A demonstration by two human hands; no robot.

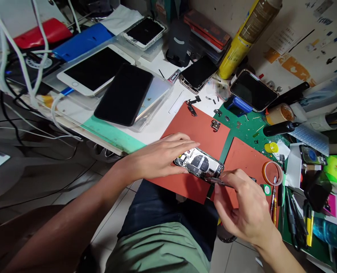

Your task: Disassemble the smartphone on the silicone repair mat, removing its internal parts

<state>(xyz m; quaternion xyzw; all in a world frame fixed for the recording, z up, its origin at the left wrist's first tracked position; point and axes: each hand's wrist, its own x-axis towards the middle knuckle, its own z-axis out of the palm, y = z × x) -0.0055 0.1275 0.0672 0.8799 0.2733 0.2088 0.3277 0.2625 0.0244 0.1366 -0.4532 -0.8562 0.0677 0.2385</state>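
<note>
The white worktop (155,132) has a green mat (255,123) over its right part and a pale green strip (114,137) along the near edge at left. A left red mat (207,132) and a right red mat (238,151) lie toward the near edge. A yellow can (237,43) and a black stand (178,41) stand toward the back edge, a phone (199,72) between them

Beyond the left hand (166,154), the red mat (182,125) offers passage, while the tape roll (264,174) obstructs the right hand's (244,204) outer side.
</note>
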